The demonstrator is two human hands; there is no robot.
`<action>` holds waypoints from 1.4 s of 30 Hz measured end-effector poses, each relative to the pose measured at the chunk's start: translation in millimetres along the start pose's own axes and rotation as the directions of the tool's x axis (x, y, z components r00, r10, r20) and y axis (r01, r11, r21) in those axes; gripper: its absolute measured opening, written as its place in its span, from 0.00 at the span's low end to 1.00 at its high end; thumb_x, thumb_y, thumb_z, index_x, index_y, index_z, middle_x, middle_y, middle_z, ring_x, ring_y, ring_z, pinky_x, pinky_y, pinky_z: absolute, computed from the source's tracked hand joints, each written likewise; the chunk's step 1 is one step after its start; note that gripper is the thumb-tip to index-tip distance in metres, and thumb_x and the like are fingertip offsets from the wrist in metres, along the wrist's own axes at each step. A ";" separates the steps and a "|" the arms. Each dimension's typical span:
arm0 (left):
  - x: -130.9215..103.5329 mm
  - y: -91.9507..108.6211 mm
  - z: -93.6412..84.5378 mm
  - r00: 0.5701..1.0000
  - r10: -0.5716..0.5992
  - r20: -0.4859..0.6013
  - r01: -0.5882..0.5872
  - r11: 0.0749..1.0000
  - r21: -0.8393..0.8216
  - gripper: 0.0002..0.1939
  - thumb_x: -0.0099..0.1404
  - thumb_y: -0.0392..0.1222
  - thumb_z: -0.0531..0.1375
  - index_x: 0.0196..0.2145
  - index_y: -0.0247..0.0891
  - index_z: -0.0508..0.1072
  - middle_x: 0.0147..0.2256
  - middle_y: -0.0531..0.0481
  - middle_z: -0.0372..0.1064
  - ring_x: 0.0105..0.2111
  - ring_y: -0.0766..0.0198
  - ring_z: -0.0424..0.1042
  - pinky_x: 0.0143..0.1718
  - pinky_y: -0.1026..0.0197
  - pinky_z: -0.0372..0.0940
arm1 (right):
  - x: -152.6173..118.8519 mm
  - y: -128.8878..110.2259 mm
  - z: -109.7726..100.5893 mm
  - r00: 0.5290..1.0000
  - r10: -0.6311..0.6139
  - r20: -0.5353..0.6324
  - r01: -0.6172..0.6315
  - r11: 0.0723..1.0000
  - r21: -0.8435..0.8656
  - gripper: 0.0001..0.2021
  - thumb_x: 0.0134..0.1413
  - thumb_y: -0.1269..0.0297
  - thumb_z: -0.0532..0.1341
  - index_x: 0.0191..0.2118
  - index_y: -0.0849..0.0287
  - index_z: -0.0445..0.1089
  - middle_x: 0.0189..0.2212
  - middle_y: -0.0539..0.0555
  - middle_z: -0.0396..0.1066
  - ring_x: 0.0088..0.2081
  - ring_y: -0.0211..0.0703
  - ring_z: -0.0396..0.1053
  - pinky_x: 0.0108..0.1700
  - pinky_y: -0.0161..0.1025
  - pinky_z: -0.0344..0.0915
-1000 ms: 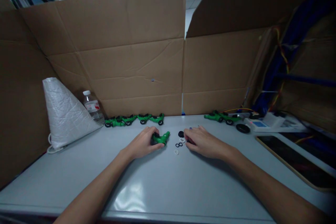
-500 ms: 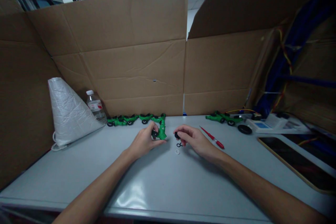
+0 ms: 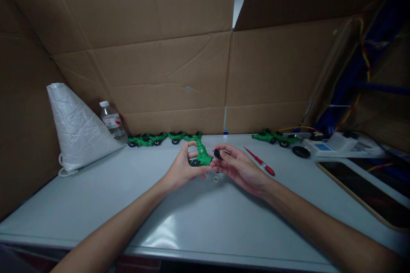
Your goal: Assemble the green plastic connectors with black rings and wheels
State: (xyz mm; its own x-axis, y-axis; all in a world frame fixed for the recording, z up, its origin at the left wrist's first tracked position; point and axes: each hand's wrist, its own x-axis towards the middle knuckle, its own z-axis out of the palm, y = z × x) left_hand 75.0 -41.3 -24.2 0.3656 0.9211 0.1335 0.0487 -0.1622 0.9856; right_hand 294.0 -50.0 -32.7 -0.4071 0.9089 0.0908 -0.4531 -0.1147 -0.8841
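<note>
Near the middle of the table, my left hand (image 3: 183, 166) grips a green plastic part (image 3: 202, 156) with a black piece at its lower left. Close on its right, my right hand (image 3: 238, 166) pinches a small black part (image 3: 218, 154) between thumb and fingers. The fingertips of both hands nearly meet at the green part's right end; whether they touch is unclear. A small white ring (image 3: 216, 178) lies on the table just below the hands. Right of my right hand lies a red screwdriver (image 3: 268, 170).
Green toy pieces with black wheels (image 3: 156, 139) line the back left, and more green pieces (image 3: 283, 140) sit back right. A bottle (image 3: 112, 121) and silver bag (image 3: 80, 132) stand left. At right are a black ring (image 3: 301, 152), power strip (image 3: 333, 147) and phone (image 3: 358, 187). Cardboard walls (image 3: 166, 68) surround the table.
My left hand has lifted and turned the green part. My right hand has moved closer to it with the black part. The camera view has tilted down slightly.
</note>
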 end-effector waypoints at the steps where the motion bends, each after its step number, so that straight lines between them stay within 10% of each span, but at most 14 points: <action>1: 0.1 0.2 0.3 1.000 -0.009 0.005 0.009 1.000 -0.005 0.46 0.56 0.47 0.77 0.60 0.43 0.53 0.42 0.48 0.77 0.23 0.67 0.76 0.18 0.71 0.58 | 0.2 0.2 0.0 1.000 0.002 0.002 -0.002 1.000 0.003 0.16 0.61 0.53 0.72 0.48 0.55 0.73 0.38 0.54 0.79 0.41 0.44 0.78 0.49 0.42 0.74; 7: -4.4 6.9 1.4 0.995 -0.014 0.098 0.021 0.997 -0.073 0.43 0.55 0.47 0.78 0.63 0.41 0.63 0.58 0.36 0.71 0.34 0.62 0.79 0.23 0.68 0.64 | 0.1 0.0 4.6 1.000 -0.010 0.015 0.010 1.000 0.000 0.15 0.59 0.54 0.74 0.46 0.54 0.75 0.45 0.53 0.78 0.39 0.42 0.77 0.47 0.42 0.74; 13: -6.0 9.5 -0.8 0.979 -0.129 0.157 0.177 0.922 -0.345 0.31 0.72 0.64 0.59 0.63 0.42 0.68 0.54 0.38 0.75 0.37 0.57 0.78 0.26 0.63 0.64 | 0.7 1.4 4.7 1.000 -0.020 -0.022 0.019 0.999 -0.045 0.15 0.57 0.53 0.75 0.45 0.54 0.76 0.47 0.54 0.77 0.41 0.43 0.76 0.48 0.43 0.75; 16: -2.9 9.2 -3.0 0.973 -0.132 0.188 0.199 0.892 -0.407 0.24 0.74 0.57 0.58 0.60 0.41 0.72 0.54 0.39 0.75 0.37 0.57 0.79 0.27 0.63 0.65 | 2.0 3.3 0.5 0.998 -0.039 -0.054 0.035 0.997 -0.063 0.16 0.56 0.53 0.75 0.44 0.54 0.76 0.42 0.53 0.77 0.39 0.43 0.75 0.46 0.43 0.75; 27: 1.7 2.1 -8.8 0.993 -0.107 0.044 0.113 0.979 -0.168 0.26 0.68 0.62 0.66 0.48 0.36 0.75 0.45 0.40 0.80 0.26 0.67 0.76 0.20 0.68 0.56 | 6.2 5.7 -6.8 0.979 -0.115 -0.169 0.099 0.990 -0.097 0.18 0.52 0.53 0.77 0.43 0.55 0.75 0.41 0.51 0.73 0.39 0.42 0.75 0.48 0.44 0.73; 42: 6.8 -12.2 -8.6 0.999 -0.054 -0.001 0.052 0.978 -0.202 0.27 0.67 0.61 0.68 0.48 0.33 0.81 0.40 0.40 0.82 0.39 0.56 0.79 0.44 0.57 0.69 | 9.1 8.8 -6.4 0.965 -0.169 -0.203 0.133 0.975 -0.180 0.18 0.53 0.51 0.75 0.41 0.55 0.73 0.38 0.50 0.72 0.35 0.41 0.74 0.43 0.42 0.72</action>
State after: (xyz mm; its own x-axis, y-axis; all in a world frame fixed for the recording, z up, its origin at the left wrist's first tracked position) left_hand 68.9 -30.1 -34.4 0.3616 0.9288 0.0806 -0.1209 -0.0390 0.9919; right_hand 291.4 -40.2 -42.6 -0.1555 0.9773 0.1442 -0.3532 0.0813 -0.9320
